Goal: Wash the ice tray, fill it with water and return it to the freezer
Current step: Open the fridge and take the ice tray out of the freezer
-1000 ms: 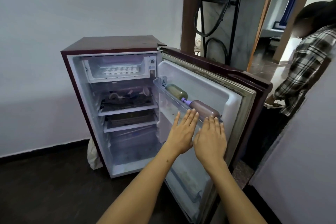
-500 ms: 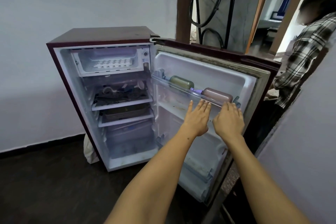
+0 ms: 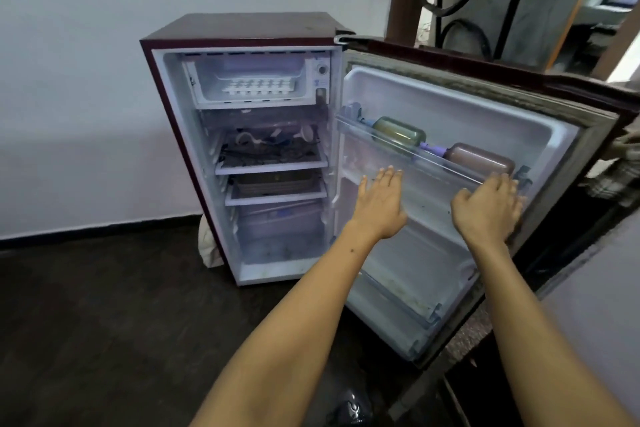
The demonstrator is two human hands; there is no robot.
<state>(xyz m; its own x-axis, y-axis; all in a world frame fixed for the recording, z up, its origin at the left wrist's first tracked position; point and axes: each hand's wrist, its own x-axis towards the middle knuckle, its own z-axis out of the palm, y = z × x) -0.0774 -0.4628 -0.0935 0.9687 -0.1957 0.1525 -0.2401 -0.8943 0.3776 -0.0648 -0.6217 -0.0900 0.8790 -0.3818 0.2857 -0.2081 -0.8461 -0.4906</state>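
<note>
Both arms reach forward and down, nearly straight, toward the inner side of the open fridge door (image 3: 460, 107). The left hand (image 3: 381, 206) is held palm-down with fingers straight and close together, fingertips at the front rail of the door shelf (image 3: 408, 152) near its hinge end; it grips nothing. The right hand (image 3: 486, 210) lies well apart from it, at the shelf's outer end by the door's free edge, fingers loosely spread and slightly bent, holding nothing; whether either palm touches the door I cannot tell. On the shelf a green bottle (image 3: 398, 132) and a brown bottle (image 3: 478, 158) lie on their sides, end to end. The ice tray (image 3: 258, 87) sits in the freezer box (image 3: 249, 80) at the top of the fridge (image 3: 242, 28), flat on the box's floor toward its front edge, well apart from both hands.
</note>
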